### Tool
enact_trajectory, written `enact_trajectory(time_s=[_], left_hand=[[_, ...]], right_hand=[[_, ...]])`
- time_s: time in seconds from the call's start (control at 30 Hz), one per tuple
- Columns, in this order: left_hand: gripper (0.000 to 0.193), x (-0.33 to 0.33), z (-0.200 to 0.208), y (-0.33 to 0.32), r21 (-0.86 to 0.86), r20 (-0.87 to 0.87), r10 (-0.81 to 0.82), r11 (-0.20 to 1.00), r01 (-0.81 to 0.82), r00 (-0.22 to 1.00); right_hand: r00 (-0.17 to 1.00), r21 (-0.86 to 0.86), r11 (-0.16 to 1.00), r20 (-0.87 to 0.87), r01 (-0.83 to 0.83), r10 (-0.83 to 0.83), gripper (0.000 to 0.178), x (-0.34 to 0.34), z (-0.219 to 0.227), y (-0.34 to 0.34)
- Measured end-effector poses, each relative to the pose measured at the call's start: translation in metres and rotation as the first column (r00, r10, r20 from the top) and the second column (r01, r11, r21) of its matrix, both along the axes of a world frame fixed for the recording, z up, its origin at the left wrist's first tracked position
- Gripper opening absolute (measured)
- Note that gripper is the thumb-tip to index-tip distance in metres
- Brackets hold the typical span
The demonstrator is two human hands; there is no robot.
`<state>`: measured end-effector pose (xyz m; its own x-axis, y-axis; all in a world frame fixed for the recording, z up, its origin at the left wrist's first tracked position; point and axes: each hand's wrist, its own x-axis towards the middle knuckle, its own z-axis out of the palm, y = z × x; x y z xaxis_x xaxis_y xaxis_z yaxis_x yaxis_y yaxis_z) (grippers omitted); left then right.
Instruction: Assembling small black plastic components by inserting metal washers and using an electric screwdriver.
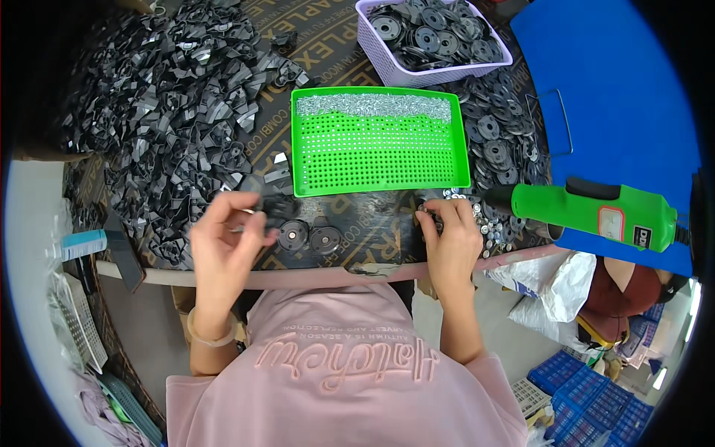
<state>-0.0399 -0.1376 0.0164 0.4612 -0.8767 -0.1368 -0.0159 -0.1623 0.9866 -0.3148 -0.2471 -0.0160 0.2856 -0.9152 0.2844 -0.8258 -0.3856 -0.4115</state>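
My left hand (227,242) is closed with its fingers curled, a little blurred by motion. A dark, smeared shape (278,209) lies at its fingertips; I cannot make out what it is. Two black round discs with metal centres, a left one (293,235) and a right one (325,236), lie side by side on the dark tabletop (372,223) between my hands. My right hand (453,240) is closed in a pinch, beside small silver round metal parts (488,227). What its fingertips hold is too small to tell.
A green perforated tray (380,182) with small silver pins stands ahead. Black plastic pieces (179,119) heap at left. A lilac basket (424,78) of black discs stands far right, above loose discs (495,141). A green power tool (596,212) points in from the right, near a blue board (618,97).
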Motion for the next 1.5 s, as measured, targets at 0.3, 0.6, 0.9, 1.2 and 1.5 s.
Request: enact_trajectory(time_s=[0.3,0.6,0.9,1.2,1.5], left_hand=[[0.045,-0.031,0.007,-0.008,-0.085,-0.462,-0.307,0.949,0.304,0.832],[0.043,-0.045,0.003,-0.013,-0.088,-0.557,-0.360,0.922,0.378,0.748],[0.043,-0.049,0.001,-0.011,-0.115,-0.495,-0.423,0.898,0.426,0.759],[0.041,-0.054,0.003,-0.015,-0.126,-0.603,-0.421,0.889,0.440,0.678],[0.046,-0.045,0.003,-0.013,-0.095,-0.630,-0.369,0.910,0.403,0.683]], right_hand=[[0.999,-0.002,1.000,-0.040,-0.030,0.030,0.008,-0.001,-0.001,0.007],[0.712,0.382,0.774,0.691,-0.505,0.124,0.003,0.021,0.032,0.023],[0.707,0.435,0.750,0.704,-0.498,0.061,0.011,0.043,0.040,0.028],[0.616,0.349,0.825,0.787,-0.445,-0.001,0.015,0.024,0.018,0.031],[0.983,-0.177,0.974,0.097,-0.139,0.158,0.032,-0.065,0.033,-0.084]])
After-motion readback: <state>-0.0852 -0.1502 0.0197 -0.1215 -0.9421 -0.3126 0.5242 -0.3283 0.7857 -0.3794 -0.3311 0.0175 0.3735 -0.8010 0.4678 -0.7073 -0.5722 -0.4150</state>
